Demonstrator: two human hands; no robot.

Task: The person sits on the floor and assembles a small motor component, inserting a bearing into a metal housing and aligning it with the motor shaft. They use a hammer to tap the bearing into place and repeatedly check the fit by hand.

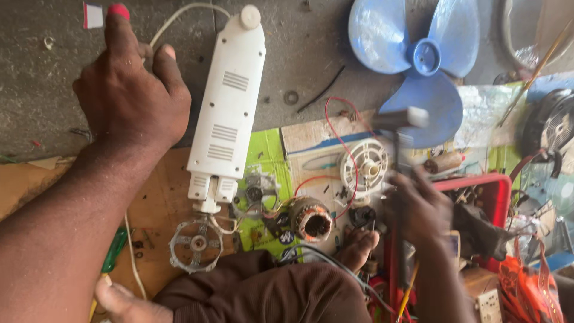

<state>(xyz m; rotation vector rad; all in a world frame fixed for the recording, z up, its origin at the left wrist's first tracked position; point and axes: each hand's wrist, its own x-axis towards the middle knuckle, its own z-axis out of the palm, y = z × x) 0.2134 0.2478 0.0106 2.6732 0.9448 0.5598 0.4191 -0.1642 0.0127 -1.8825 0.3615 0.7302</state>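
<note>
Nearest, by the brown-clothed knee, a round copper-wound motor stator (311,219) lies on green card w/ a grey spoked metal bracket (196,243) to its left. Right hand (421,206), blurred, is closed round the dark handle of a hammer (397,179); handle runs near-vertical, head at top pointing sideways. Left hand (128,90) rests flat, fingers spread, on rough grey concrete floor beside a long white ribbed plastic housing (226,113), long axis running away, cap end far. Beyond, smooth blue plastic fan blade (418,60); bare floor far left.
</note>
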